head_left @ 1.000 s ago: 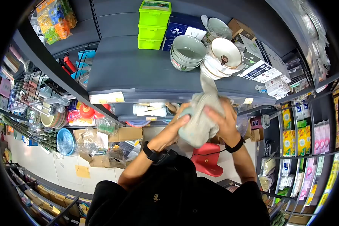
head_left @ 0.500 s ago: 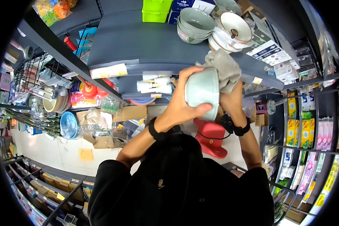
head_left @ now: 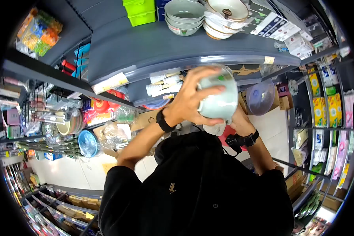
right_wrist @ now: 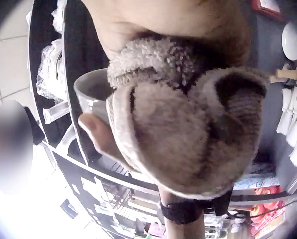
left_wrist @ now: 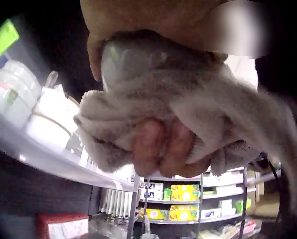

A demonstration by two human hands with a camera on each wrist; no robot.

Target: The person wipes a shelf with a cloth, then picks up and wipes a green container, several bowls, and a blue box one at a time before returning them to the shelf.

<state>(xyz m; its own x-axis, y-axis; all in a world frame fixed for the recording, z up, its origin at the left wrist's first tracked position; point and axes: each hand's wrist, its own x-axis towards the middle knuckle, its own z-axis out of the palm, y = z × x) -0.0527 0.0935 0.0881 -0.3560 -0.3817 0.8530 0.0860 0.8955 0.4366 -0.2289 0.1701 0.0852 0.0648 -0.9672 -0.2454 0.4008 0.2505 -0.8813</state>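
In the head view, my left hand (head_left: 193, 96) grips a pale green bowl (head_left: 220, 96) that is tipped on its side above the aisle. A grey cloth (head_left: 214, 129) shows under the bowl. My right hand (head_left: 240, 121) is behind the bowl and partly hidden. In the left wrist view, curled fingers (left_wrist: 163, 149) press into the folds of the cloth (left_wrist: 138, 104). The right wrist view has the cloth (right_wrist: 163, 124) bunched under my right hand (right_wrist: 173, 20), against the bowl (right_wrist: 91, 89), with my left hand (right_wrist: 106, 142) beside it.
Stacked grey bowls (head_left: 183, 17) and cream bowls (head_left: 226, 11) stand on the dark shelf (head_left: 145, 43), near green boxes (head_left: 141, 13). Below are white-handled brushes (head_left: 163, 84), a clear round tub (head_left: 260, 97) and a blue basin (head_left: 88, 142). A red stool (head_left: 226, 135) is partly hidden.
The bowl came into view from behind the cloth and has turned in my left hand. The cloth moved from beyond the bowl's right side to below it. The head view has shifted.
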